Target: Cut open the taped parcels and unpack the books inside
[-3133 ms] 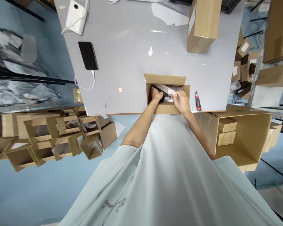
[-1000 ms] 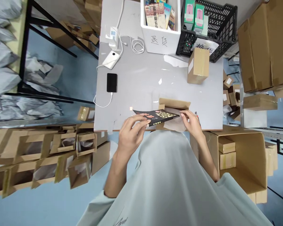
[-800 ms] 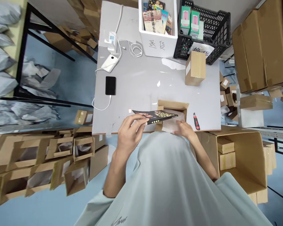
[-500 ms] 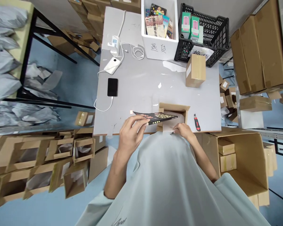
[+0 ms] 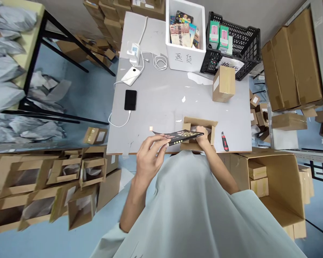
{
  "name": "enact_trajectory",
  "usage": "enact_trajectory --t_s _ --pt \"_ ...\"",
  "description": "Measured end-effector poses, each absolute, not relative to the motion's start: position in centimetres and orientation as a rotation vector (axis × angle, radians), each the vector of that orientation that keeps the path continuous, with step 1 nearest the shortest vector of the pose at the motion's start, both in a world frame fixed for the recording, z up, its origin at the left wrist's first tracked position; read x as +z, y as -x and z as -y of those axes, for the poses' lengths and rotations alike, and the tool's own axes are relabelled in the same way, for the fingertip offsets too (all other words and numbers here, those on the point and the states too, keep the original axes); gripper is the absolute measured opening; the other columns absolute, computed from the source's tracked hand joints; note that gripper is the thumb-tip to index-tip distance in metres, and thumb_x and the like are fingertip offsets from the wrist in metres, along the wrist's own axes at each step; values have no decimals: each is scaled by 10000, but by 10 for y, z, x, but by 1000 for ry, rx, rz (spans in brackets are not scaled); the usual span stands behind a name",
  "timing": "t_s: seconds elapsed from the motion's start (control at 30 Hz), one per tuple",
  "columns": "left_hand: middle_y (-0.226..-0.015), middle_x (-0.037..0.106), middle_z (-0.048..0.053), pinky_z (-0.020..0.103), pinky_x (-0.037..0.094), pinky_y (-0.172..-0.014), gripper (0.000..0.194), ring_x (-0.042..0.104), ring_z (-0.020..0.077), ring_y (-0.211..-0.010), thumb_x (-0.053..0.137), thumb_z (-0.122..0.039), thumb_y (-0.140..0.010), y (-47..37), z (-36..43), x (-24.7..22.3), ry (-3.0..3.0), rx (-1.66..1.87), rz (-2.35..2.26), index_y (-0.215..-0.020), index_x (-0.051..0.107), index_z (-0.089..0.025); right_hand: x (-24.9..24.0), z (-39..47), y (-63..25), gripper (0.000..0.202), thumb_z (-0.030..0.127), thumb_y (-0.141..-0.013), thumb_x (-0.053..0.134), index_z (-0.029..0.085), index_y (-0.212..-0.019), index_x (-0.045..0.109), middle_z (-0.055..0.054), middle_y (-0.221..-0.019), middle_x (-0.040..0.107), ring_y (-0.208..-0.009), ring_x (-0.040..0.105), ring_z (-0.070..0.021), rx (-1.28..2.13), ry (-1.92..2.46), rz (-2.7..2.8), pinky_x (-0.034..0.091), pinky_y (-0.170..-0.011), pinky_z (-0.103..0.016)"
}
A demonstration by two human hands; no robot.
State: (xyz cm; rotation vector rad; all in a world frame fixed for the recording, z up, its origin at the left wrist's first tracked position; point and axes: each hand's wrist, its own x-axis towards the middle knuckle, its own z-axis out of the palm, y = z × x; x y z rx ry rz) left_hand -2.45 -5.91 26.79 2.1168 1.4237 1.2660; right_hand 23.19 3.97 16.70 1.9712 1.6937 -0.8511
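Observation:
A thin black book [image 5: 184, 135] with yellow and pink print is pinched at its left end by my left hand [image 5: 150, 154], tilted above the table's front edge. Behind it stands an open cardboard box [image 5: 212, 130] with its flaps spread. My right hand [image 5: 202, 136] reaches into that box, partly behind the book, and its fingertips are hidden. Pale packing material shows inside the box. To the right of the box lies a red and black utility knife [image 5: 225, 141].
On the table [image 5: 156, 104] are a black phone [image 5: 130, 100], a white power bank [image 5: 131, 76], cables and a closed carton [image 5: 224, 84]. At the back stand a white bin [image 5: 185, 59] of books and a black crate [image 5: 244, 44]. A large open carton [image 5: 282, 179] is at the right.
My right hand has moved from the box's front edge up and into the box. The pale sheet at that edge has gone down inside. My left hand still holds the book.

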Motion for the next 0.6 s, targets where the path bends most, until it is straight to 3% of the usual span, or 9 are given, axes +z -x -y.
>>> enact_trajectory --t_s 0.17,0.33,0.43,0.53,0.6 --pt "-1198 802 63 408 696 -1047 250 833 240 -1197 676 -116 -1100 25 66 269 -2047 1320 -1440 -1242 800 -280 160 -31 -234 410 190 -1070 649 182 -1451 801 -162 -1402 852 -1268 826 -334 -1022 -1999 -1616 638 -1086 -366" --pt "-1183 799 53 438 708 -1076 318 830 245 -1231 685 -82 -1081 27 70 271 -2055 1399 -1416 -1272 797 -310 188 12 -267 636 263 -1127 563 218 -1761 526 -159 -1551 783 -1413 760 -326 -1200 -2103 -1730 610 -1181 -438" --pt "-1191 817 48 470 706 -1101 378 825 259 -1278 694 -61 -1070 26 72 269 -2111 1362 -1391 -1290 808 -347 219 46 -288 801 346 -1096 670 228 -1832 375 -177 -1629 718 -1449 731 -322 -1384 -2312 -1987 608 -1214 -498" --pt "-1188 836 33 498 691 -1143 414 818 264 -1308 717 -64 -1062 19 75 263 -2148 1314 -1366 -1278 839 -395 247 71 -289 877 403 -1001 846 302 -1778 454 -180 -1746 587 -1623 566 -385 -1050 -2379 -2455 517 -1315 -621" --pt "-1167 841 23 520 674 -1182 395 817 265 -1312 761 -102 -1057 10 79 257 -2169 1260 -1328 -1267 856 -422 257 79 -280 760 338 -996 847 332 -1696 549 -160 -1700 613 -1619 555 -387 -869 -2224 -2729 513 -1308 -635"
